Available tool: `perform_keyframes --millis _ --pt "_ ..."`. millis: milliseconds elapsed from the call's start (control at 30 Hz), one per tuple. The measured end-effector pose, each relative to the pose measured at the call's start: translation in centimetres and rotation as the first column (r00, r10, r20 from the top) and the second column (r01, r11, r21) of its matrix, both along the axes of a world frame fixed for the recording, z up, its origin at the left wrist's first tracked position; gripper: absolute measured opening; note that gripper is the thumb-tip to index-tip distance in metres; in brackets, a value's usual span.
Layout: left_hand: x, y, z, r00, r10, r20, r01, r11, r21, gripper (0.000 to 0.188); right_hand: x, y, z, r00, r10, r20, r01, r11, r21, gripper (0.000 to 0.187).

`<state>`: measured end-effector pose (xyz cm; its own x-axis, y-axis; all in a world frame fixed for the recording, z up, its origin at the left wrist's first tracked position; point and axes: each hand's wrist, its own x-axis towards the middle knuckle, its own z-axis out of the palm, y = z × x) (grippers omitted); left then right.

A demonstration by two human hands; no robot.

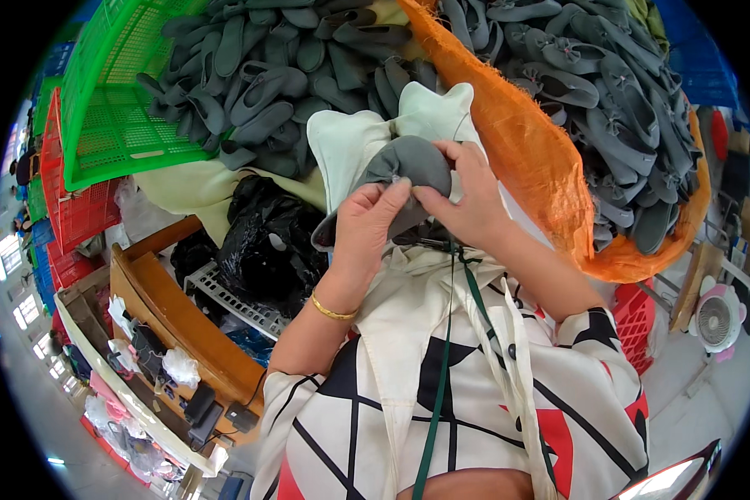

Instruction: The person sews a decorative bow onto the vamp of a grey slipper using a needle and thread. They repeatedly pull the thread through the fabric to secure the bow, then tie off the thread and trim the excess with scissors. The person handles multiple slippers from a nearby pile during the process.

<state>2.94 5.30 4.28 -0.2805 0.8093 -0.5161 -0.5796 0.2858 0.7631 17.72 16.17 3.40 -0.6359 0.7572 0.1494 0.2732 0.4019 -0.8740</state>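
A grey fabric shoe (423,162) is held up in front of my chest, its rounded toe pointing away. My left hand (365,218) grips its near left side, with the thumb pressed near a small gathered detail on the upper. On the right side, my right hand (477,198) pinches the shoe's edge between thumb and fingers. The two thumbs almost meet. The sole and part of the opening are hidden behind my hands. Just beyond the shoe lies a white padded cloth (342,146) with two raised corners.
Many grey shoes (262,96) fill a green plastic crate (112,104) at far left. An orange woven sack (542,179) holds more at far right. A black plastic bag (267,237), a wooden table (171,292) and red crates (83,208) stand left. A small fan (717,321) is right.
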Motion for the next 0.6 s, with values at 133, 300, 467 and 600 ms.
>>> perform_keyframes --millis 133,300,467,600 --pt "-0.2 -0.4 0.2 1.000 -0.004 -0.010 0.003 0.999 -0.032 0.005 1.6 2.5 0.8 0.999 0.040 -0.020 -0.041 0.997 -0.059 0.038" --pt "0.8 -0.6 -0.1 0.993 -0.109 -0.053 0.105 0.992 -0.069 0.010 -0.3 4.3 2.5 0.985 0.166 0.041 -0.170 0.971 0.167 0.034" --pt "1.4 -1.0 -0.5 0.985 -0.121 -0.126 0.117 0.992 -0.041 0.012 -1.6 3.0 -0.2 0.941 0.338 0.023 -0.338 0.935 0.106 0.018" --pt "1.1 -1.7 -0.2 0.969 -0.111 -0.219 0.102 0.993 -0.055 0.006 -1.8 0.8 -1.6 0.992 0.072 -0.102 -0.082 0.992 -0.101 0.013"
